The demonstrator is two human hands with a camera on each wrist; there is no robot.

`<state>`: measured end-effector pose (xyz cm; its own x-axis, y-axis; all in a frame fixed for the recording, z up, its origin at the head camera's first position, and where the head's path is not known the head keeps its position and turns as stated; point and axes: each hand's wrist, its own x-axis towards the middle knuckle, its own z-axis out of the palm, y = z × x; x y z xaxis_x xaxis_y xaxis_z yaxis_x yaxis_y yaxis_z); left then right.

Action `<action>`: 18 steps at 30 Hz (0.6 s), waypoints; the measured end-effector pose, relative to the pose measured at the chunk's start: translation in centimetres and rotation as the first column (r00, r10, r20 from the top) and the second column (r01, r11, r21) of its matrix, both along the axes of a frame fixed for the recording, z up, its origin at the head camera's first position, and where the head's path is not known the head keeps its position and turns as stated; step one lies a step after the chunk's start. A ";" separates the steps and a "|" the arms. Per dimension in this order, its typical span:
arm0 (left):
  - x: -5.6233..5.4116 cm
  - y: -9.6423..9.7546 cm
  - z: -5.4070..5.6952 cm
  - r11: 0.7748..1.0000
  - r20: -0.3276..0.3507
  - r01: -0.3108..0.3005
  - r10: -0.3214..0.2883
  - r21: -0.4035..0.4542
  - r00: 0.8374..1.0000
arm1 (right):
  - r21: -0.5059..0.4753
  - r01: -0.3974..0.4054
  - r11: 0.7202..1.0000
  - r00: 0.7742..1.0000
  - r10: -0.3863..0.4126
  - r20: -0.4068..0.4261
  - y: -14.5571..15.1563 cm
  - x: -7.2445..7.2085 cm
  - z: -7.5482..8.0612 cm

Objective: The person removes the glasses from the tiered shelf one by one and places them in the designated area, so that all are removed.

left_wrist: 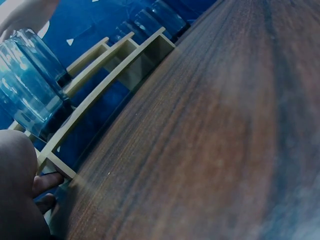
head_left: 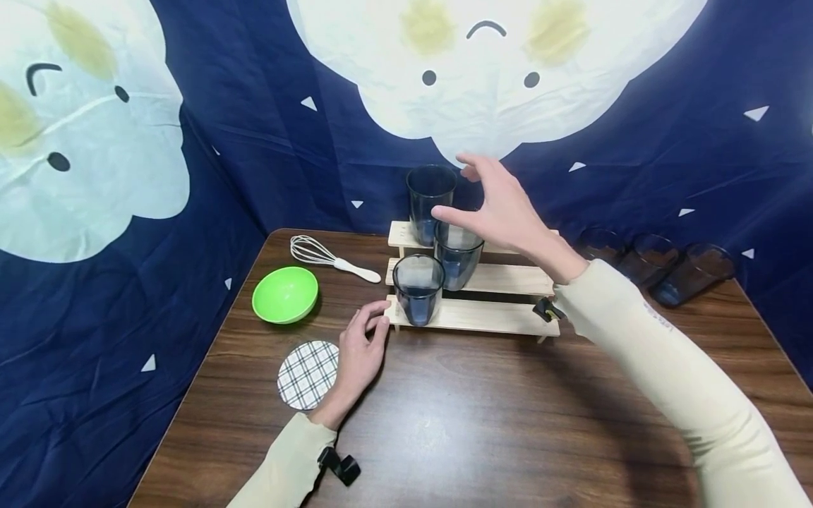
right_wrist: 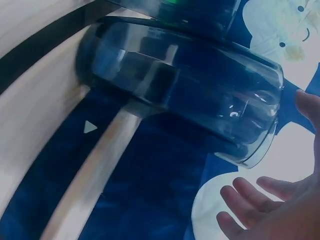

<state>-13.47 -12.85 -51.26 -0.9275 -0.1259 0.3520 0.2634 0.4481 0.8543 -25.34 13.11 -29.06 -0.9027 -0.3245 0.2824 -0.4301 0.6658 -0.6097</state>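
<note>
A three-step wooden stand (head_left: 502, 316) holds three dark, clear glasses, staggered one per step. My left hand (head_left: 363, 346) holds the left end of the lowest step, its fingers (left_wrist: 47, 185) bent against the end piece. Above the glasses, my right hand (head_left: 502, 204) is raised with thumb and fingers spread and nothing between them. Its thumb overlaps the top-step glass (head_left: 422, 212) in the head view. Below it stands the middle-step glass (head_left: 459, 257); the right wrist view shows fingers apart from a glass's rim (right_wrist: 260, 145). The lowest-step glass (head_left: 419, 289) stands near my left hand.
Three more dark glasses (head_left: 692, 271) stand at the table's right rear, partly behind my right sleeve. Left of the stand are a white whisk (head_left: 336, 262), a green bowl (head_left: 286, 295) and a checked round coaster (head_left: 308, 374). A blue cloth (head_left: 241, 141) hangs behind the table.
</note>
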 end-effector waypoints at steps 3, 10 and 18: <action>0.1 -0.1 0.4 1.000 0.024 0.006 -0.006 0.009 1.000 | 0.035 -0.005 0.999 1.000 0.005 0.007 -0.8 -0.3 0.7; 0.1 0.0 -0.3 1.000 -0.024 -0.006 0.006 -0.003 1.000 | 0.097 -0.006 0.995 0.999 0.001 0.051 -1.7 -0.8 1.4; -0.1 -0.1 0.0 1.000 0.032 -0.004 0.005 -0.006 0.999 | 0.145 -0.013 0.989 0.998 0.004 0.060 -2.4 -1.7 1.3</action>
